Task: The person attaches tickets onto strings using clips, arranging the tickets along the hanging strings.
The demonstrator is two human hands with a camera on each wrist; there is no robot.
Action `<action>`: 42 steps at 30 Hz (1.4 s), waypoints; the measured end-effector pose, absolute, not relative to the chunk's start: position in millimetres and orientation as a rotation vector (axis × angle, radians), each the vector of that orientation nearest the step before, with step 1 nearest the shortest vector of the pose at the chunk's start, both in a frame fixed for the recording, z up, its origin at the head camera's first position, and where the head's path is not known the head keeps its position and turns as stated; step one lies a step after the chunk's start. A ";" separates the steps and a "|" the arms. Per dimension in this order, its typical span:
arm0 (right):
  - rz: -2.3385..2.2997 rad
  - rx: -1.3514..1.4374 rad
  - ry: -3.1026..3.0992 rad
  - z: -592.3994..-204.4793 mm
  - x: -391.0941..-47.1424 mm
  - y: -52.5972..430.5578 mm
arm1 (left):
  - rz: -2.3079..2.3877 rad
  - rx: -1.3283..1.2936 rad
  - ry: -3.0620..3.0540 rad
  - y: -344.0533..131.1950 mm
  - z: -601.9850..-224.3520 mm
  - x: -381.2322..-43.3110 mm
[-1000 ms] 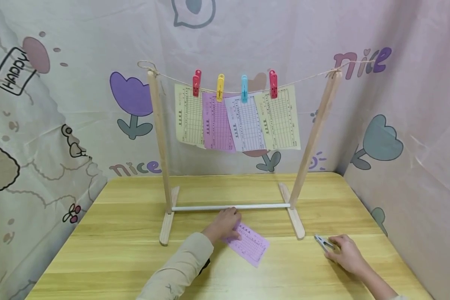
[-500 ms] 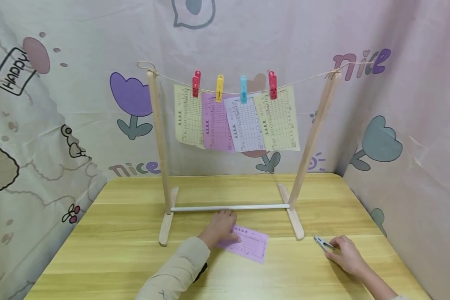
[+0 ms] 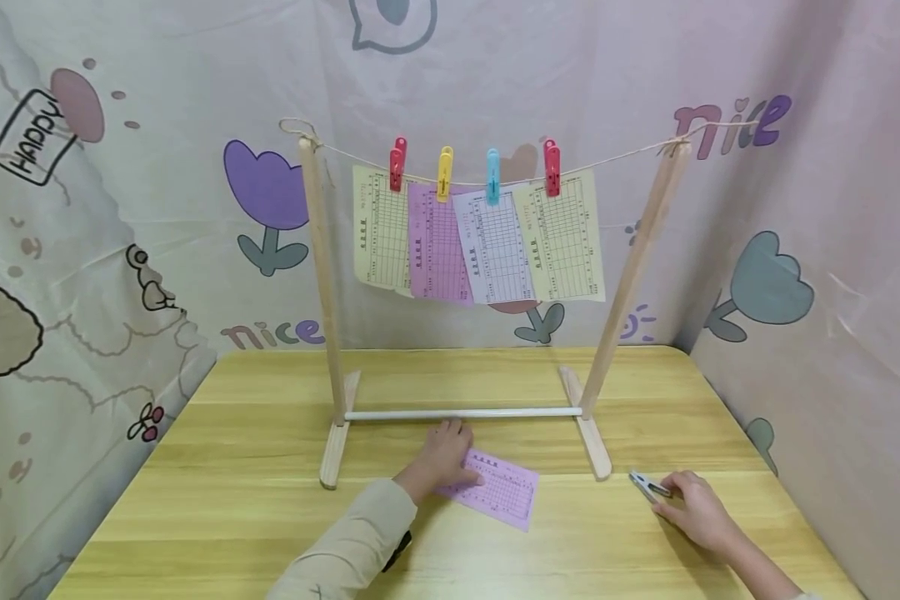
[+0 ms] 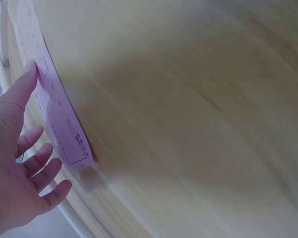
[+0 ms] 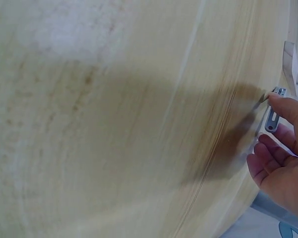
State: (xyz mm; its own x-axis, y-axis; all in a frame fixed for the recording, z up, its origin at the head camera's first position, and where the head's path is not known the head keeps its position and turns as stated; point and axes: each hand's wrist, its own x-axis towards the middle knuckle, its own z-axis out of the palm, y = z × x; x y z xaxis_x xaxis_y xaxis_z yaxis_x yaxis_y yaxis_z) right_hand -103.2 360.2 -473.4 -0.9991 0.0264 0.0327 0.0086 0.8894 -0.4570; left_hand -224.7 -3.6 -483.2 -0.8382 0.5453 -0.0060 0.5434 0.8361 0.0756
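A pink printed paper slip (image 3: 502,492) lies on the table below the rack's white crossbar. My left hand (image 3: 445,457) is over its left end, and in the left wrist view the thumb (image 4: 30,74) touches the slip while the other fingers are loosely bent beside it. A grey clothespin (image 3: 648,485) is pinched between thumb and fingers of my right hand (image 3: 693,508), just above the table. The right wrist view shows the clothespin (image 5: 273,116) by the thumb tip, with the other fingers curled below.
A wooden rack with a left post (image 3: 322,283) and right post (image 3: 637,275) carries a string. Two pale yellow slips, one pink and one white slip (image 3: 495,250) hang there from red, yellow and blue clothespins (image 3: 492,177). Printed cloth (image 3: 157,125) surrounds the table (image 3: 232,467).
The pink slip on the table has turned so its long side lies more level, and my left hand has shifted slightly left with it. The right hand keeps the clothespin in place.
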 end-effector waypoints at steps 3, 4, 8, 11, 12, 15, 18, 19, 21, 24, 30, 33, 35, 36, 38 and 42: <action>0.734 -0.036 -3.017 -472.5 -102.8 360.6 | 0.119 0.892 2.984 -3.5 -483.7 -222.4; 0.739 -0.040 -3.017 -472.3 -102.7 360.7 | 0.114 0.893 2.987 -3.6 -483.8 -221.5; 0.743 -0.051 -3.018 -472.6 -103.0 361.5 | 0.109 0.888 3.006 -4.0 -484.5 -217.4; 0.745 -0.052 -3.021 -472.9 -103.1 362.4 | 0.123 0.862 3.019 -4.4 -485.5 -214.0; 0.748 -0.050 -3.022 -472.9 -103.1 362.8 | 0.136 0.847 3.022 -4.5 -486.3 -212.9; 0.753 -0.050 -3.027 -472.8 -103.1 364.1 | 0.188 0.807 3.034 -4.8 -487.8 -209.6; 0.757 -0.048 -3.031 -472.8 -103.1 365.6 | 0.236 0.766 3.040 -4.8 -489.2 -206.8; 0.757 -0.049 -3.032 -472.7 -103.1 365.9 | 0.253 0.751 3.040 -4.8 -489.0 -206.0; 0.761 -0.052 -3.033 -472.6 -103.0 366.2 | 0.273 0.729 3.040 -5.0 -488.5 -204.3; 0.766 -0.055 -3.036 -472.8 -103.1 366.3 | 0.310 0.695 3.040 -5.8 -488.0 -202.6; 0.751 -0.056 -3.035 -473.5 -102.8 366.4 | 0.357 0.664 3.015 -10.3 -485.5 -203.8; 0.750 -0.057 -3.038 -473.6 -103.2 367.1 | 0.424 0.648 2.962 -14.1 -482.1 -205.5; 0.753 -0.057 -3.039 -473.6 -103.8 367.8 | 0.516 0.621 2.905 -17.0 -478.3 -206.0; 0.757 -0.057 -3.039 -473.4 -104.0 368.0 | 0.555 0.609 2.878 -18.4 -476.7 -206.4; 0.765 -0.061 -3.039 -473.0 -104.4 368.2 | 0.646 0.585 2.816 -20.9 -473.3 -207.1; 0.802 -0.097 -3.030 -470.9 -105.1 367.6 | 0.769 0.609 2.708 -25.6 -469.7 -209.9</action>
